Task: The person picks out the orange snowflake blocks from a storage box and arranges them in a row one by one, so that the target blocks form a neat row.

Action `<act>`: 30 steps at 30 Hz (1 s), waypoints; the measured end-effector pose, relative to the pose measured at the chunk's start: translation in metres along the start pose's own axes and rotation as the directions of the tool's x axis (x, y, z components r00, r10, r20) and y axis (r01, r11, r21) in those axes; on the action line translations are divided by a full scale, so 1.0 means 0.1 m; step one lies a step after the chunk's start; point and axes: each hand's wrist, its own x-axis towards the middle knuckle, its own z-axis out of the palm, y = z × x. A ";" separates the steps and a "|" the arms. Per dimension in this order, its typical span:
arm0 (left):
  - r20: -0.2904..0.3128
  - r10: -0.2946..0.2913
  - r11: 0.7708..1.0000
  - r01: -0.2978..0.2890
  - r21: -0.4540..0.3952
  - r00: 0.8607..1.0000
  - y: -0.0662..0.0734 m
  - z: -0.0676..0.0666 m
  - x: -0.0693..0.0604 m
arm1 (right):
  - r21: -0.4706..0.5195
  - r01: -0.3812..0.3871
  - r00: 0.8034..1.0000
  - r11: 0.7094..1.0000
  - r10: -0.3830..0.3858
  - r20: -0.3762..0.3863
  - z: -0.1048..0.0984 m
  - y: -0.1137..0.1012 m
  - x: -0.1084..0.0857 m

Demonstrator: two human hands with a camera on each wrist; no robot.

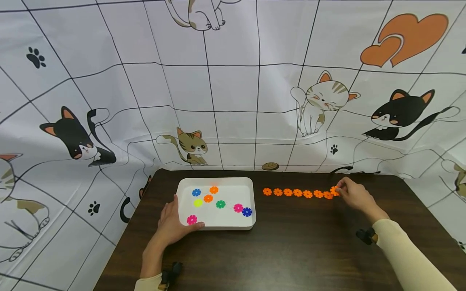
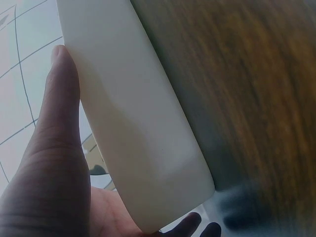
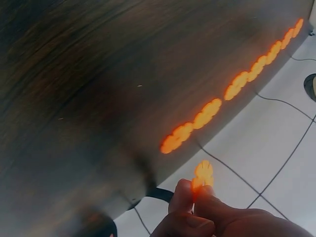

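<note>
My left hand (image 1: 170, 223) holds the near left corner of a white tray (image 1: 225, 227); its thumb lies along the front rim and the fingers are at the left wall. The left wrist view shows the thumb (image 2: 61, 103) against the tray's side (image 2: 133, 108). Thumb and fingertips of my right hand (image 1: 354, 197) pinch an orange flower-shaped disc (image 3: 203, 173), held up at the right end of a row of several like orange discs (image 1: 287, 192) on the table.
Inside the tray lie loose flower discs: two orange (image 1: 208, 198), two pink (image 1: 191, 219), a green (image 1: 220, 204), a yellow (image 1: 198, 203) and two blue (image 1: 246, 211). A dark wooden table (image 1: 284, 250) bears everything. Behind it hangs a white cat-printed cloth (image 1: 233, 89).
</note>
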 end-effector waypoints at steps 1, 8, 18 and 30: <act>0.000 -0.002 1.000 0.002 0.002 1.000 0.00 0.00 0.00 | -0.001 -0.005 1.000 1.000 0.005 0.002 0.01 0.01 0.00; 0.003 0.000 1.000 -0.001 0.005 1.000 -0.02 0.00 -0.02 | -0.020 -0.039 0.999 0.999 0.040 0.029 0.03 0.11 0.03; 0.013 -0.005 1.000 0.005 0.020 1.000 -0.05 -0.01 -0.03 | -0.033 -0.130 0.982 0.991 0.133 0.137 0.08 0.22 0.12; 0.014 -0.007 1.000 0.006 0.007 1.000 -0.01 -0.01 0.00 | -0.072 -0.188 0.962 0.980 0.198 0.186 0.03 0.29 0.18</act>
